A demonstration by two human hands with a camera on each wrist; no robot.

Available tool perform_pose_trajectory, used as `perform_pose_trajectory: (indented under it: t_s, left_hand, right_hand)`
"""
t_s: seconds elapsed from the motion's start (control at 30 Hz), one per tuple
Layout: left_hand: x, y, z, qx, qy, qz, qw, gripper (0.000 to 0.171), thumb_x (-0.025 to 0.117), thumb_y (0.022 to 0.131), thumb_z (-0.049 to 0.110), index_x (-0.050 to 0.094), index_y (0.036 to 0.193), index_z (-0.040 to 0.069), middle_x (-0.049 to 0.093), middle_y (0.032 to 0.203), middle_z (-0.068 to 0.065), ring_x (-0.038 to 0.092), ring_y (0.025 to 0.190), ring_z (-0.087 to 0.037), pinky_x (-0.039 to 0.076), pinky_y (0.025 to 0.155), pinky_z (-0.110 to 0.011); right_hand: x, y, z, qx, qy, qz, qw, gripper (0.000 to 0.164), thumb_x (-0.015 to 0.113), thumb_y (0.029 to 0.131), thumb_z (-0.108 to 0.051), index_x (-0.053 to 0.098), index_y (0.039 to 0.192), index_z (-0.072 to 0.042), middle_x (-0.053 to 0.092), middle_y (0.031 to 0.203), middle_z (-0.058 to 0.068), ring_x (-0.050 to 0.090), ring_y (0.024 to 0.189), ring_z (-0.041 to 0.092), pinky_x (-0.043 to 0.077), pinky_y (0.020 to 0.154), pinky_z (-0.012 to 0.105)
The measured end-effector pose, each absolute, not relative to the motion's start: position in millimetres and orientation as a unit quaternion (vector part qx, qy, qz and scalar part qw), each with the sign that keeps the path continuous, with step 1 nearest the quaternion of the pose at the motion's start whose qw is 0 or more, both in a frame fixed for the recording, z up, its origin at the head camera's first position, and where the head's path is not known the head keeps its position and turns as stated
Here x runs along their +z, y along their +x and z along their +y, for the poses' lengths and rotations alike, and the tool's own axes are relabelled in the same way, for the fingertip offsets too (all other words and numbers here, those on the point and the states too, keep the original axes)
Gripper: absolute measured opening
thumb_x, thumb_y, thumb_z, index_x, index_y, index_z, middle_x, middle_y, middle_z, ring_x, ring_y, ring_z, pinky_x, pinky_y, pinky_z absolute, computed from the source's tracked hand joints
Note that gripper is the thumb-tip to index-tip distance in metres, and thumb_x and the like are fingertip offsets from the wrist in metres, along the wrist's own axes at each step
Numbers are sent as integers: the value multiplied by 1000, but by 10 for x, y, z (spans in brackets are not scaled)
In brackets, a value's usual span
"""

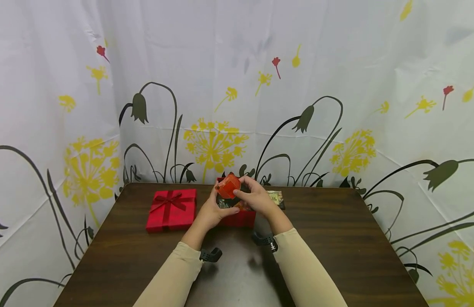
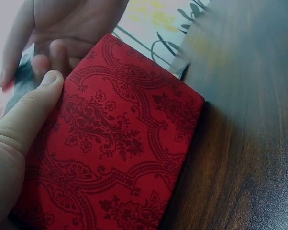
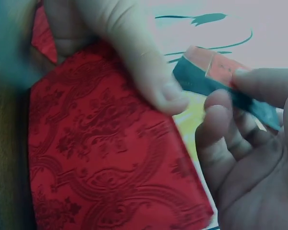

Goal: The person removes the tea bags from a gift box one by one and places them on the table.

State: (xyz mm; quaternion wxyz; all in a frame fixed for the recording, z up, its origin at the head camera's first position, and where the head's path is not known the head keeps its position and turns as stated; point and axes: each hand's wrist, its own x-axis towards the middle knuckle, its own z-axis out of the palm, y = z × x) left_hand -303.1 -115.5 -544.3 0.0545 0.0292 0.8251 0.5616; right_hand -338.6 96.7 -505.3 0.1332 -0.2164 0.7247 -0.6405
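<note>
A small orange-red packet (image 1: pixel 229 186) with a dark green side is up above the open red gift box (image 1: pixel 240 220). Its end is pinched between the thumb and fingers of my right hand (image 1: pixel 258 199); the right wrist view shows the packet (image 3: pixel 220 67) tilted in that grip. My left hand (image 1: pixel 210 214) grips the box at its left side, thumb over the near edge. Close up, the box wall (image 2: pixel 110 129) is red cloth with a darker scroll pattern. More dark and orange packets lie inside the box, partly hidden by my hands.
The red lid (image 1: pixel 177 209) with a ribbon bow lies left of the box on the brown wooden table (image 1: pixel 336 247). To the right, behind my right hand, is a green-and-yellow packet (image 1: pixel 276 197). A flower-printed curtain (image 1: pixel 237 64) hangs behind the table's far edge.
</note>
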Motion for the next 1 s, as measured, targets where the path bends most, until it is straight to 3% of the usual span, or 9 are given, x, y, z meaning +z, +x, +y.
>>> perform_pose_trajectory:
  t_s: [0.13,0.33,0.47,0.63,0.77,1.0]
  left_hand:
    - [-5460,-3035,-1158,549,19,834,50,133,96,83,47,3,178,30,38,174,-22,44,156,-50,35,124,-72]
    - [-5464,-3019,-1155,549,5,834,58,138,95,81,57,0,177,33,23,181,-18,32,163,-49,32,126,-73]
    - [-5453,-3004,-1151,551,5,833,58,141,96,76,62,0,177,35,20,183,-14,31,164,-48,32,126,-73]
    - [-5455,-3006,-1136,546,6,836,60,136,96,82,51,-1,177,36,18,183,-15,30,164,-49,33,125,-73]
    - [-5463,-3011,-1116,550,3,833,59,132,95,85,44,0,177,36,19,183,-15,29,164,-48,33,126,-72]
    - [-5447,-3027,-1134,558,0,828,61,133,95,85,44,0,177,36,19,183,-15,28,164,-48,32,127,-73]
  right_hand:
    - [-4966,-3299,1035,-642,-208,732,91,23,73,107,-27,62,120,-10,66,99,27,65,64,26,62,62,45]
    - [-4854,-3141,1225,-639,-187,746,19,26,75,106,-28,63,117,-8,65,102,19,70,65,24,66,64,53]
    - [-4769,-3033,1406,-648,-169,742,-20,29,74,106,-23,61,123,-3,68,110,24,75,66,22,67,68,57]
    - [-4668,-2902,1698,-654,-144,739,-73,33,72,107,-18,58,127,3,70,115,30,77,70,23,68,69,48]
    - [-4595,-2788,1916,-653,-116,740,-112,31,73,107,-17,58,125,3,70,113,30,78,71,31,68,69,48]
    - [-4625,-2717,2178,-648,-63,745,-145,31,71,107,-14,56,125,6,67,110,21,78,68,15,68,69,39]
